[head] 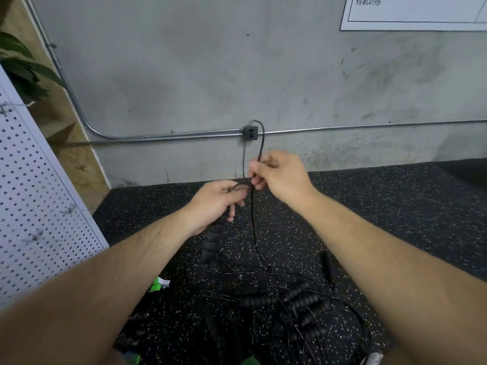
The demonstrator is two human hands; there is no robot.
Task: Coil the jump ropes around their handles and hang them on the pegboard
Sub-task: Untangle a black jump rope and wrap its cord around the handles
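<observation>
Nearest, a tangled pile of jump ropes (276, 299) lies uncoiled on the floor (395, 206). Above it, the left hand (216, 204) grips one ribbed handle (210, 246) while the fingers (257, 167) of the right hand (282, 177) pinch its cord (261, 143). The pegboard (39, 180) at left shows only bare hooks (33, 238); most work remains.

I can read only one piece of writing on my feed: four dark Chinese characters (368, 0), 有氧训练, printed in the upper left corner of a white poster (413, 17) on the grey wall (210, 61). Thin ruled lines run below them. Nothing else on the poster is legible to me.
</observation>
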